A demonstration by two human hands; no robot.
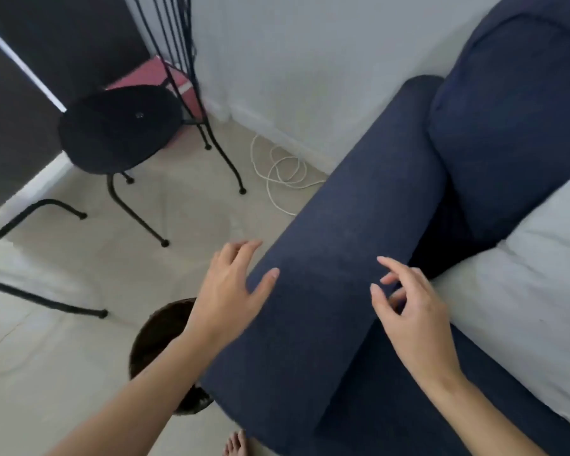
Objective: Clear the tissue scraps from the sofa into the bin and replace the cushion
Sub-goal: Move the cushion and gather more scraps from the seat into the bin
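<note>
— Where was the cushion when you looked over?

— I couldn't pick one out for certain. A navy back cushion (pixel 514 126) stood upright at the far right of the sofa (pixel 336 258), above a pale seat surface (pixel 524 291). Whether that was the one to be replaced, I couldn't tell.

— And the tissue scraps?

— None that I could see, not on the armrest, not on the seat. The picture was soft, so small bits could have been missed.

— What were the hands doing?

— Both were empty. The left hand (pixel 227 287) was spread, fingers loose, thumb lying on the near left edge of the armrest. The right hand (pixel 412 307) hovered over the armrest's right side, fingers apart and slightly curled, pinching nothing. I judged she was done tipping scraps and was reaching back toward the seat.

— The bin?

— A dark round bin (pixel 155 337) stood on the floor just left of the sofa, right under the left forearm, handy for dropping. The arm hid much of it and its inside was too dark to read.

— Anything else about?

— A black stool (pixel 119 126) further left, a white cable (pixel 283 172) coiled by the wall, and bare toes (pixel 236 444) at the near edge.
</note>
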